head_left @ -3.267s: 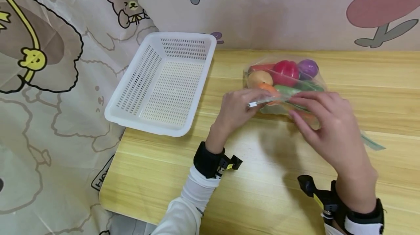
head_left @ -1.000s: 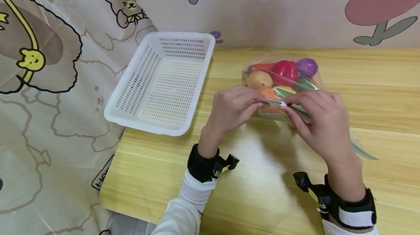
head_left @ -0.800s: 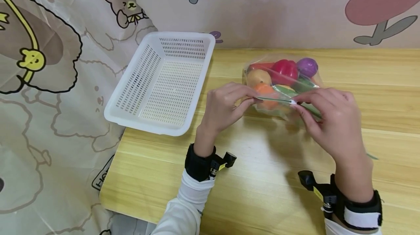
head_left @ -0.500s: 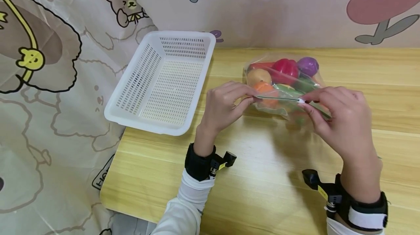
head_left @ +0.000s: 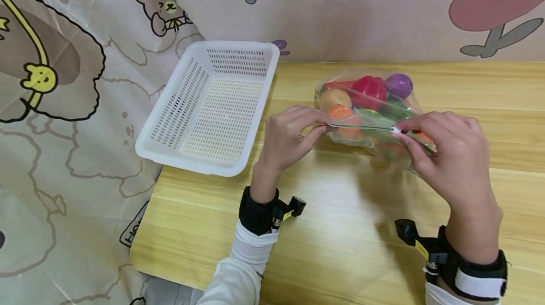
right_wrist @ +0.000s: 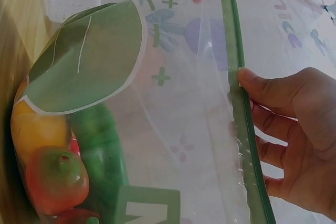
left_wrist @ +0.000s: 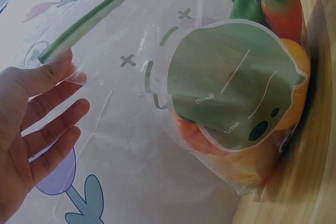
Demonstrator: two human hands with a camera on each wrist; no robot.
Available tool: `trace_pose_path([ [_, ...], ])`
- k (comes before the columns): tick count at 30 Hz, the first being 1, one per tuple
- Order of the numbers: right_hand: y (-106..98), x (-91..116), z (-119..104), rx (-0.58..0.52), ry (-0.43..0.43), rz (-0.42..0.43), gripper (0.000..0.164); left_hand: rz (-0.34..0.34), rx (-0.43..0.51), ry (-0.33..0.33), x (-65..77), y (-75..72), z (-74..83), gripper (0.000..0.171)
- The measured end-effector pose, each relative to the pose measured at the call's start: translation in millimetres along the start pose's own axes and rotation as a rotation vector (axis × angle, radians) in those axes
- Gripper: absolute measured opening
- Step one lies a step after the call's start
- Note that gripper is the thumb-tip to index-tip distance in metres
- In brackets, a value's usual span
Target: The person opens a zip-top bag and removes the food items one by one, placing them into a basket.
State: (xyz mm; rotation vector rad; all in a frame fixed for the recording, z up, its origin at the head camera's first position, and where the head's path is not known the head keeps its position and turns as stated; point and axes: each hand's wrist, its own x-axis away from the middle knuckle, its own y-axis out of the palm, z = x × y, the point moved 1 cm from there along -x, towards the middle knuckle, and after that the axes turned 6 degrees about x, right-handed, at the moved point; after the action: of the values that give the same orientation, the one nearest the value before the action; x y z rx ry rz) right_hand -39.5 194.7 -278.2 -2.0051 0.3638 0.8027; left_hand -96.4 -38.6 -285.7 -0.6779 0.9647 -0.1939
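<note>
A clear slider zip bag (head_left: 362,142) full of toy vegetables lies on the table. Inside show a red bell pepper (head_left: 369,93), a purple ball-like piece (head_left: 399,86), a tan round one (head_left: 335,100) and an orange one (head_left: 340,114). My left hand (head_left: 289,137) pinches the left end of the bag's green zip strip (left_wrist: 79,29). Farther right along it, my right hand (head_left: 453,158) pinches the white slider (head_left: 396,130) between thumb and forefinger. The mouth is lifted toward me, its strip stretched between both hands. A green leaf-like print (right_wrist: 94,61) covers part of the bag.
A white perforated plastic basket (head_left: 144,148) stands left of the bag, partly over the table's left side. The wooden table (head_left: 328,253) meets a printed cloth (head_left: 362,16) at its back edge. Black camera straps (head_left: 257,210) circle both wrists.
The white slider has travelled rightward along the zip with my right hand, from the left end to near the right part. My left hand has shifted slightly left, still pinching the bag's corner.
</note>
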Motion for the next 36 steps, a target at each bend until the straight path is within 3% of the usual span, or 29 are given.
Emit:
trace_pose_path([
  [25,-5.0,-0.7,3.8,0.048,0.002,0.021,0.066,0.009,0.019,0.007,-0.5,-2.7,-1.4,0.007],
  [36,-9.6,-0.7,4.6,0.057,-0.033,-0.02,0.067,0.004,0.016,0.002,0.3,-4.8,-0.9,0.007],
])
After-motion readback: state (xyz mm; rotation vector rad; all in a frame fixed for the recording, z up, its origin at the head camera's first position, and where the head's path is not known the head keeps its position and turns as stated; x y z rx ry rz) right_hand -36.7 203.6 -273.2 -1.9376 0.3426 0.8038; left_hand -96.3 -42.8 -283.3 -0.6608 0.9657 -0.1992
